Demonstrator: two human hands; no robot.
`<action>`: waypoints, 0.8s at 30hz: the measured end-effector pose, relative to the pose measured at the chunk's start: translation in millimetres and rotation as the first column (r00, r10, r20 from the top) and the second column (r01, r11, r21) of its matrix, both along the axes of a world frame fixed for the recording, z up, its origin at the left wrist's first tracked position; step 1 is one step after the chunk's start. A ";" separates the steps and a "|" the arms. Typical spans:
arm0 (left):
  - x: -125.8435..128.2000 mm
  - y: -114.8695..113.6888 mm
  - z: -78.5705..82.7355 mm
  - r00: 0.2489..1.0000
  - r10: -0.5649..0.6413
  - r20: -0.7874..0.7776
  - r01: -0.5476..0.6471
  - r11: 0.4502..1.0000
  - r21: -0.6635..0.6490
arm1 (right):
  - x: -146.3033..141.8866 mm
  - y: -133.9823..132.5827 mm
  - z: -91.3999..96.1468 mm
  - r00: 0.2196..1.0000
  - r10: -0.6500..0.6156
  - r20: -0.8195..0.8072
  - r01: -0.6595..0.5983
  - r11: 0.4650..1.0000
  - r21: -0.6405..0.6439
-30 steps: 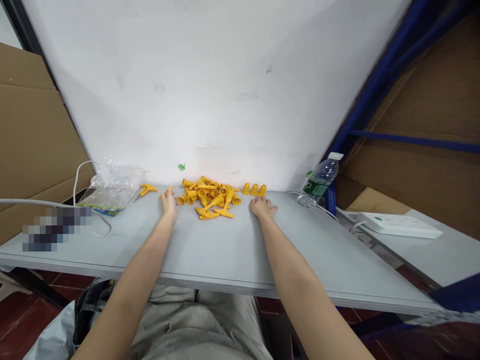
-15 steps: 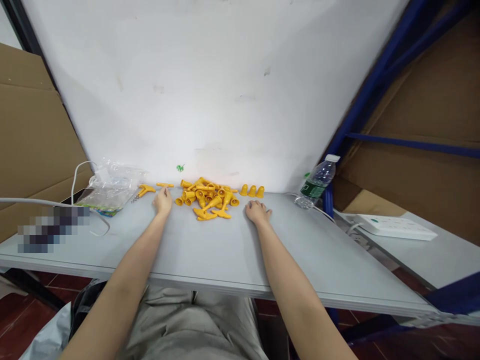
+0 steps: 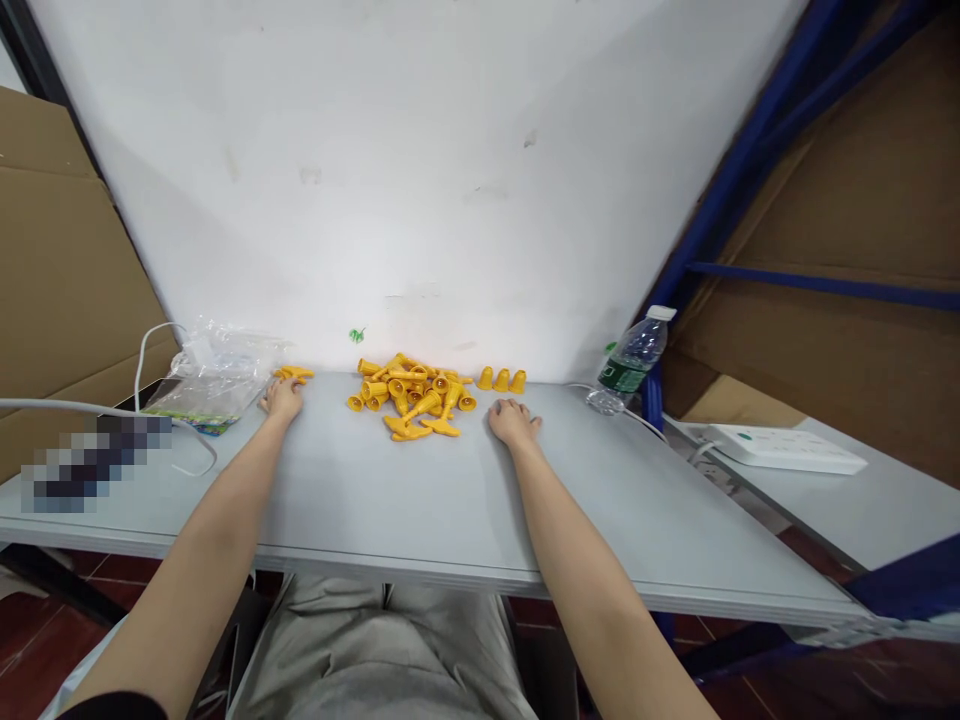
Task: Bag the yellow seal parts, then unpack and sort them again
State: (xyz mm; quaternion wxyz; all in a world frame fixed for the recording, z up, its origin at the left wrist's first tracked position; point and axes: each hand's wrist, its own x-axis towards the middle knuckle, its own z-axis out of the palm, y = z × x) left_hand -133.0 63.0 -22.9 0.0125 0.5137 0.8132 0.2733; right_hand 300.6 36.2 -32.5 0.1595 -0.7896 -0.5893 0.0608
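Note:
My left hand (image 3: 283, 399) is at the left back of the table, its fingers closed about a yellow T-handled corkscrew (image 3: 295, 374). A second corkscrew lies at the same spot, so the handles overlap and the hand partly covers them. My right hand (image 3: 514, 422) rests on the tabletop, fingers loosely bent and apart, with nothing seen in it. Behind it, three yellow caps (image 3: 502, 379) stand upright in a row. Between my hands lies a heap of yellow corkscrews and hollow cone-shaped caps (image 3: 416, 392).
A clear plastic bag (image 3: 217, 375) lies at the left beside a white cable (image 3: 75, 404) and a blurred-out dark object (image 3: 105, 460). A water bottle (image 3: 636, 352) leans at the right back. Beyond it, a white power strip (image 3: 784, 448) lies on a lower surface. A white wall (image 3: 420, 200) closes the back.
My left hand has moved left, carrying a corkscrew from beside the heap to the one lying near the plastic bag. My right hand has stayed in place.

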 end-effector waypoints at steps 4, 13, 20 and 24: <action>1.6 3.8 -1.5 1.000 -0.006 -0.024 0.005 0.998 -0.066 | -3.9 -0.2 2.4 0.998 0.006 -0.063 -0.001 0.997 0.080; 6.3 7.8 0.6 0.986 -0.098 -0.138 0.065 0.972 -0.228 | -26.3 -4.8 12.2 0.945 0.303 -0.122 -0.272 0.937 0.219; 0.0 -1.9 0.7 0.991 -0.068 -0.117 0.042 0.976 -0.212 | -29.8 -9.3 14.6 0.954 0.280 -0.109 -0.250 0.941 0.228; -3.5 -3.2 2.5 0.996 -0.062 -0.063 0.047 0.977 -0.210 | -34.3 -8.7 14.4 0.972 0.222 -0.073 -0.203 0.957 0.207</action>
